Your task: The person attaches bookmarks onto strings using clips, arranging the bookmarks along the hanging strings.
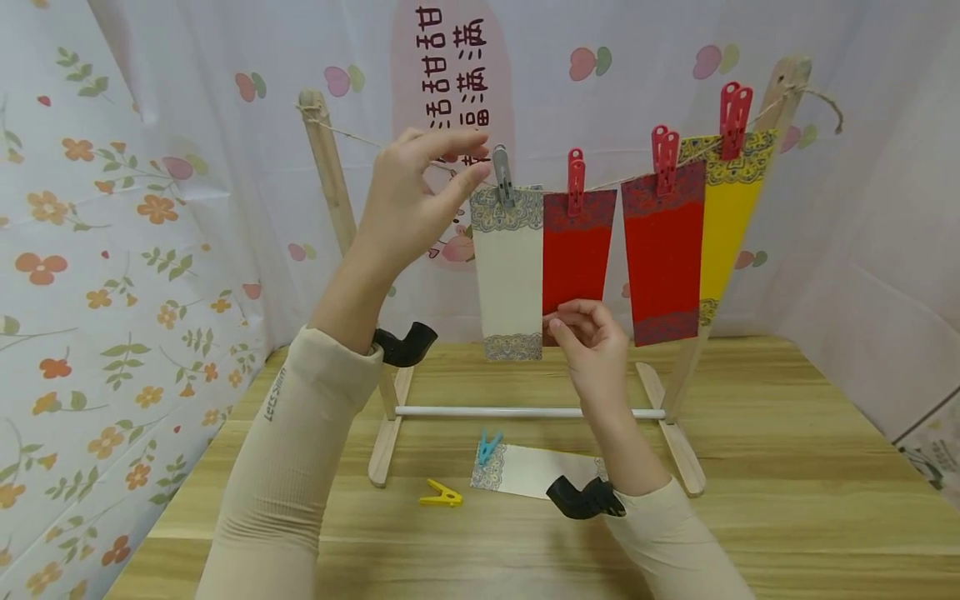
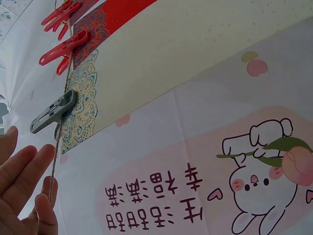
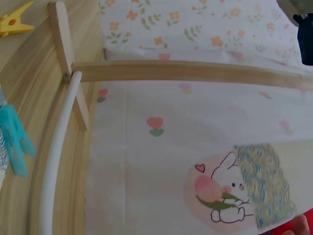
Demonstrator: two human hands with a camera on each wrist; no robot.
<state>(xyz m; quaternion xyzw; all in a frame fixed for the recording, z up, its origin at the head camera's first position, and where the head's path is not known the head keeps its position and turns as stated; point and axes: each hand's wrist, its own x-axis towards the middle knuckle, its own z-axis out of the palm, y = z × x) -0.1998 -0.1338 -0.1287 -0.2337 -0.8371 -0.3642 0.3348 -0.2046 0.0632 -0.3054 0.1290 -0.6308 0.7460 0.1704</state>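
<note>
A cream card [image 1: 510, 283] with patterned ends hangs from a twine line by a grey clothespin [image 1: 503, 177]. My left hand [image 1: 408, 196] is raised just left of that clothespin, thumb and fingers spread apart. In the left wrist view its fingers [image 2: 29, 178] are beside the twine, a small gap from the grey clothespin [image 2: 55, 111]. Lower down, my right hand [image 1: 600, 350] is in front of a red card [image 1: 577, 258], fingers loosely bent near the cream card's lower right edge. Whether they touch either card cannot be made out; the right wrist view shows only fingertips [image 3: 300, 226].
Another red card [image 1: 663, 258] and a yellow card [image 1: 738, 208] hang farther right on red clothespins [image 1: 735, 121]. Wooden posts [image 1: 330, 175] and a white crossbar [image 1: 487, 412] form the stand. On the table lie a cream card [image 1: 540, 472], a blue clothespin [image 1: 488, 447] and a yellow clothespin [image 1: 442, 495].
</note>
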